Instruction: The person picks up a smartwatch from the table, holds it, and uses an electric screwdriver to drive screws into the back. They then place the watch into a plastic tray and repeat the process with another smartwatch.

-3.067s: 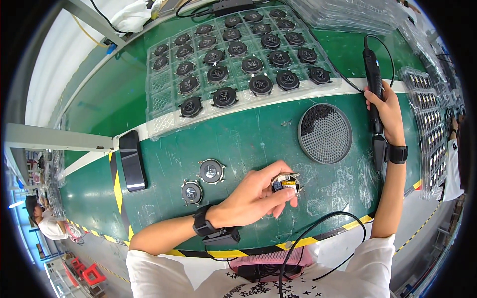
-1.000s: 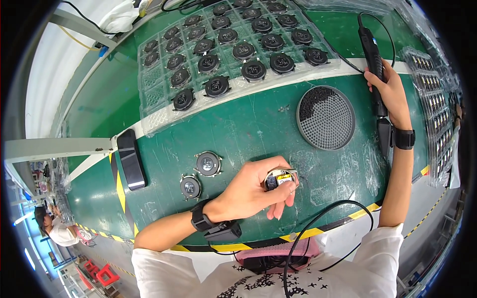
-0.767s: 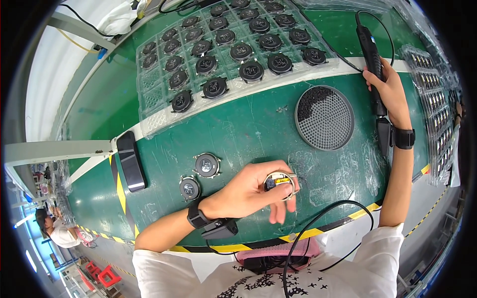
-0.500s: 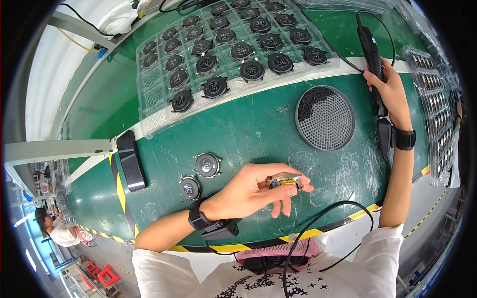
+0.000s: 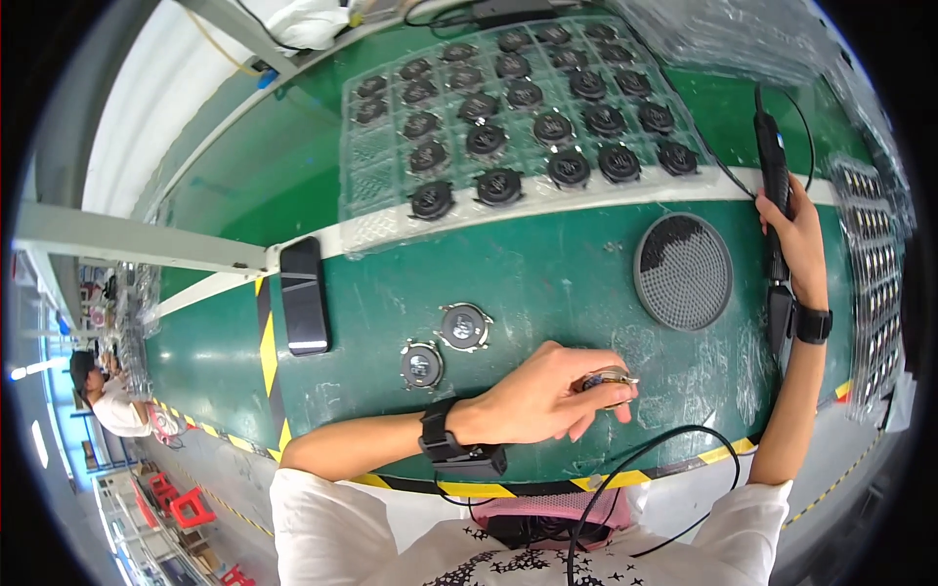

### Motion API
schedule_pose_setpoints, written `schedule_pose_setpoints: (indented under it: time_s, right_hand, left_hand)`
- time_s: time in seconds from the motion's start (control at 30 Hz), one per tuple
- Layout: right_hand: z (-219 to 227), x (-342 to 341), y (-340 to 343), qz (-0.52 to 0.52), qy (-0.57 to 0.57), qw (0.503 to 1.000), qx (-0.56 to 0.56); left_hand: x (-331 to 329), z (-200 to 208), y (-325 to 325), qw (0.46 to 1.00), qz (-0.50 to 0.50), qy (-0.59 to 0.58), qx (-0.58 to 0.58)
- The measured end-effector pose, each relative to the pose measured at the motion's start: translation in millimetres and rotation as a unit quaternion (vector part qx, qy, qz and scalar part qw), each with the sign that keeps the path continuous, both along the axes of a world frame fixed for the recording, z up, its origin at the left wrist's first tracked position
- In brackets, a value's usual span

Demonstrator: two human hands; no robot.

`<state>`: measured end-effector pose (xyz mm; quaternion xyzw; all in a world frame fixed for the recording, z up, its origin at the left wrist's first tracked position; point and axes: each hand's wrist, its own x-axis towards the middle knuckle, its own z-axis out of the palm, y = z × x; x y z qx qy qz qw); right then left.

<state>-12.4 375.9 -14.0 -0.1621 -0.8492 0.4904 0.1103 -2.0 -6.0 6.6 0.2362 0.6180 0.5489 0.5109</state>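
I look down through the left of two fisheye cameras side by side on my head. The view sits above and behind my left hand (image 5: 562,393), facing forward over my grip across the bench (image 5: 562,269) (straight edges bow outward), wide enough to include my right hand (image 5: 799,242), farther right.

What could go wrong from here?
The left hand holds an open case tilted, between thumb and fingers, so it might slip or spill loose parts.
The round dish holding small black pieces sits close to the right hand and its driver; a bump could scatter them.
Two watches lie loose near the left forearm, which might knock them.
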Motion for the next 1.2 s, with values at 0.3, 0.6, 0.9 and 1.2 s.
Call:
schedule_pose_setpoints:
  time_s: [0.3, 0.6, 0.9, 1.2]
  right_hand:
    - [-6, 2, -3, -0.02, 0.033, 0.999, -0.015]
    - [0, 4, -9, -0.04, 0.021, 0.999, -0.011]
    - [-6, 2, 0, -0.035, 0.029, 0.999, -0.022]
    - [-3, 0, -2, -0.027, 0.026, 0.999, -0.021]
  left_hand:
    - [-22, 32, -11, 0.994, 0.07, -0.039, 0.078]
    - [-100, 54, -54, 0.927, 0.278, 0.242, 0.063]
    - [-178, 39, -112, 0.827, 0.391, 0.4, -0.059]
    - [-221, -5, -142, 0.717, 0.377, 0.573, -0.124]
